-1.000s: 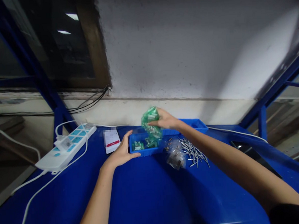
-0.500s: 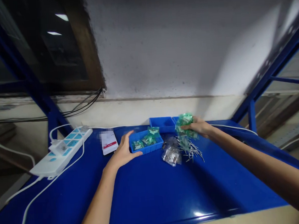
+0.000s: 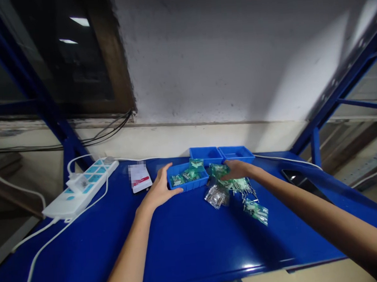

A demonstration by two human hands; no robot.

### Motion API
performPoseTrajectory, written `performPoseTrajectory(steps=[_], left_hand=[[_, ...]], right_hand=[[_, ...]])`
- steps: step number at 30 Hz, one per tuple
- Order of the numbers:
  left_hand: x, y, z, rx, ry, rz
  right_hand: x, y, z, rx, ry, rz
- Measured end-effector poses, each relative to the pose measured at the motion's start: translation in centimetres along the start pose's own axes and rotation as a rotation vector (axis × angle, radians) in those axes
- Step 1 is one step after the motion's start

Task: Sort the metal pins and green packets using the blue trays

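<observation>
My left hand point(image 3: 159, 189) is curved round the left end of a blue bin point(image 3: 191, 186), thumb along its front and fingers behind. Inside lie green plastic bags point(image 3: 186, 176) of small metal parts, one standing up at the far right corner. My right hand point(image 3: 238, 169) is low over a heap at the bin's right, thumb and fingers about a green bag point(image 3: 218, 170); the fingertips are partly hidden. Under and beside it are more green bags, loose metal pins point(image 3: 249, 192) and clear bags point(image 3: 217, 195) of parts. One green bag point(image 3: 256, 212) lies apart, nearer me.
Two more blue bins point(image 3: 205, 154) stand side by side against the wall. On the left are a white power strip point(image 3: 83, 188) with cables and a white-and-red card point(image 3: 139, 178). A dark phone point(image 3: 301, 180) lies partly behind my right forearm. Blue frame posts rise at both sides.
My right hand has come down with its clump of green bags, which now spreads over the pins. One bag has landed nearer me. My left hand stays at the bin.
</observation>
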State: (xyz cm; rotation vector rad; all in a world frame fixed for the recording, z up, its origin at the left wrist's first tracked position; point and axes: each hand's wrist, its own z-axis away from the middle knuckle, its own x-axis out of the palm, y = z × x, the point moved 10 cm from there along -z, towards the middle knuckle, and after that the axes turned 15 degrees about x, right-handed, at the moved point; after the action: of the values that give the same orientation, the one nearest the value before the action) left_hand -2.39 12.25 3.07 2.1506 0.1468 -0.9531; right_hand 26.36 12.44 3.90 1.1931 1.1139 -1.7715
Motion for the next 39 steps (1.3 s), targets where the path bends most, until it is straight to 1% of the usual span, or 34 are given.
performPoseTrajectory(steps=[3, 5, 6, 7, 9, 10, 12, 14, 17, 19, 21, 23, 24, 26, 29, 31, 32, 34, 36, 39], left_hand=[[0.1, 0.0, 0.0, 0.001, 0.007, 0.017], [0.1, -0.2, 0.0, 0.002, 0.024, 0.029], [0.2, -0.3, 0.0, 0.004, 0.036, 0.035], [0.3, -0.4, -0.1, 0.006, 0.047, 0.038], [0.6, -0.8, -0.1, -0.007, 0.056, 0.019], [0.7, -0.9, -0.1, -0.022, 0.052, -0.002], [1.0, -1.3, -0.1, -0.063, 0.032, -0.05], [1.1, -1.6, 0.1, -0.103, 0.008, -0.078], [1.0, -1.8, 0.2, -0.144, -0.017, -0.102], [0.9, -1.5, 0.3, -0.131, -0.015, -0.116], [0.9, -0.8, 0.1, -0.07, -0.003, -0.115], [1.0, -0.1, 0.0, -0.002, 0.012, -0.102], [1.0, 0.1, -0.1, 0.019, 0.019, -0.096], [1.0, 0.1, -0.1, 0.029, 0.032, -0.087], [1.0, -0.1, -0.1, 0.022, 0.05, -0.08], [0.9, -0.1, 0.0, 0.023, 0.06, -0.073], [0.8, -0.1, 0.0, 0.026, 0.061, -0.07], [0.8, 0.0, 0.0, 0.029, 0.058, -0.064], [0.9, 0.1, 0.0, 0.028, 0.05, -0.059], [1.0, 0.3, 0.0, 0.026, 0.044, -0.044]], right_hand=[[-1.1, -0.3, 1.5, 0.004, 0.122, 0.055], [-1.0, 0.4, 3.7, 0.002, 0.243, 0.054], [-1.2, 0.9, 5.3, -0.016, 0.359, 0.019], [-1.0, 1.5, 7.1, -0.04, 0.451, -0.019], [0.6, 3.2, 10.3, -0.066, 0.569, -0.06], [1.6, 3.9, 11.6, -0.072, 0.605, -0.064], [3.4, 4.9, 13.0, -0.098, 0.628, -0.078], [4.4, 5.2, 13.3, -0.123, 0.63, -0.09], [4.4, 4.9, 12.5, -0.141, 0.637, -0.09], [3.6, 4.5, 12.1, -0.143, 0.678, -0.081], [2.3, 3.8, 12.0, -0.155, 0.741, -0.088], [1.1, 2.4, 11.7, -0.188, 0.763, -0.124], [0.6, 1.4, 11.2, -0.21, 0.746, -0.151], [0.0, -1.2, 9.6, -0.256, 0.658, -0.207], [-0.4, -5.7, 6.5, -0.259, 0.52, -0.202], [0.2, -8.6, 4.8, -0.252, 0.407, -0.095], [0.7, -9.9, 4.5, -0.27, 0.351, -0.043], [1.7, -12.2, 4.7, -0.324, 0.271, 0.02], [2.4, -13.4, 5.2, -0.335, 0.217, 0.038], [3.5, -13.3, 5.2, -0.206, 0.142, 0.086]])
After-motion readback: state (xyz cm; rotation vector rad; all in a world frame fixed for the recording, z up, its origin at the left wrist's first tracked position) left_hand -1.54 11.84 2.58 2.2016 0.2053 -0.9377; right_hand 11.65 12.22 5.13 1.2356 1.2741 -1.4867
